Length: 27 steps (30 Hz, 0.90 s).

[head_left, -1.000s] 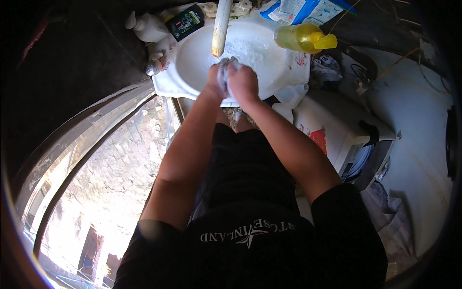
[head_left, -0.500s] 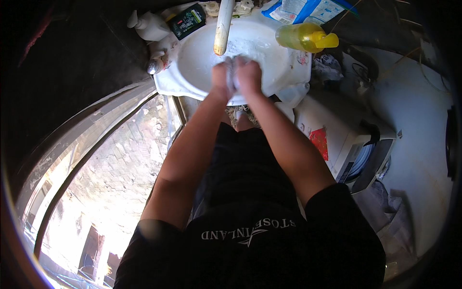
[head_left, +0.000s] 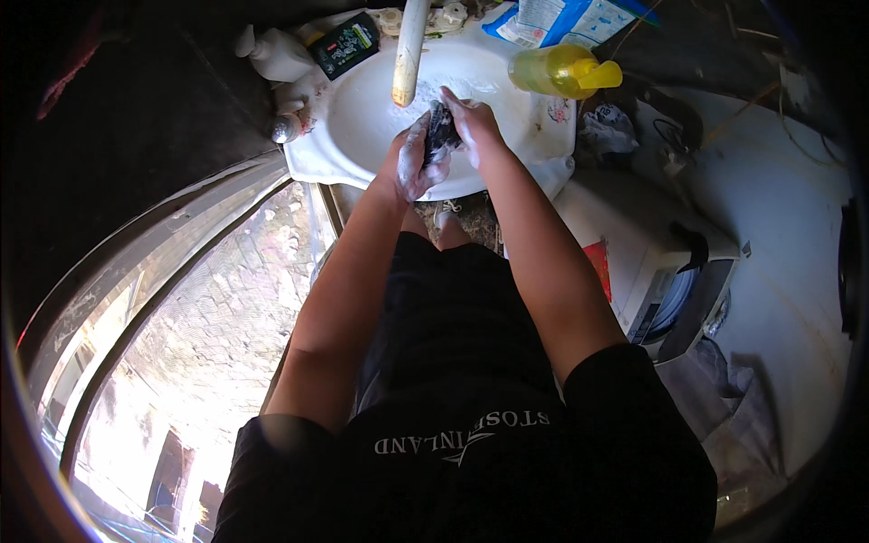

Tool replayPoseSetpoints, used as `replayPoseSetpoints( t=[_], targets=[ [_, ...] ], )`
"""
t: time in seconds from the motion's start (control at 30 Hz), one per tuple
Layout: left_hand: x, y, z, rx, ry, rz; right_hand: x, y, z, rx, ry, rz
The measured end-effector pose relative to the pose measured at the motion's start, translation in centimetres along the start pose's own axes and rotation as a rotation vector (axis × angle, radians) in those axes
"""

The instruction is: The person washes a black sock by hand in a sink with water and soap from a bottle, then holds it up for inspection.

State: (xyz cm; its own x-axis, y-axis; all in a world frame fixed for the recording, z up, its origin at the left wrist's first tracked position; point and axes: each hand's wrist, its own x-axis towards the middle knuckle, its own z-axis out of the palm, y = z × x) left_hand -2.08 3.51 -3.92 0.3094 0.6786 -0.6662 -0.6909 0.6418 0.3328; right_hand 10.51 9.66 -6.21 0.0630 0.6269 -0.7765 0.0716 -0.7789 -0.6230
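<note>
Over the white sink [head_left: 358, 118], a dark, bunched-up cloth [head_left: 441, 131] wet with suds is held between my two hands. My left hand [head_left: 414, 158] has foam over its fingers and palm and cups the cloth from the left. From the other side my right hand [head_left: 473, 122] grips it, with the thumb raised toward the spout and foam along the fingers. Just beyond the hands hangs a white pipe-like spout [head_left: 410, 54] with a brownish end. Soapy water lies in the basin behind them. The cloth's exact kind cannot be made out.
A yellow pump bottle [head_left: 561, 72] lies on the sink's right rim, with a blue-and-white packet [head_left: 570, 20] behind it. At the back left are a white bottle [head_left: 281, 56] and a dark green pack [head_left: 346, 45]. A white front-loading machine [head_left: 643, 226] stands at the right.
The hands were pressed together and blurred. Now they are apart at the top, and the dark cloth and the foam on the fingers show between them. The view has shifted slightly.
</note>
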Motion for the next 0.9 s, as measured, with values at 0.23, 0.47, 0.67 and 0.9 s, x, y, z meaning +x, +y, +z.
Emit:
replayPoseSetpoints(
  t=[0.23, 0.47, 0.67, 0.9],
  targets=[
    [2.2, -0.9, -4.4, -0.310, 0.179, 0.072, -8.4, -1.8, 2.7, -0.652, 0.012, -0.592],
    [3.8, -0.5, -0.5, -0.407, 0.324, -0.071, -5.7, -1.4, 3.7, -0.745, 0.234, -0.383],
    [2.7, 0.2, -2.4, -0.208, -0.157, -0.237, -4.2, -2.3, 1.7, -0.456, 0.216, -0.184],
    [1.7, -0.2, 3.2, 0.154, 0.473, -0.211, -3.2, -0.7, 1.2, -0.340, 0.222, -0.139]
  ],
)
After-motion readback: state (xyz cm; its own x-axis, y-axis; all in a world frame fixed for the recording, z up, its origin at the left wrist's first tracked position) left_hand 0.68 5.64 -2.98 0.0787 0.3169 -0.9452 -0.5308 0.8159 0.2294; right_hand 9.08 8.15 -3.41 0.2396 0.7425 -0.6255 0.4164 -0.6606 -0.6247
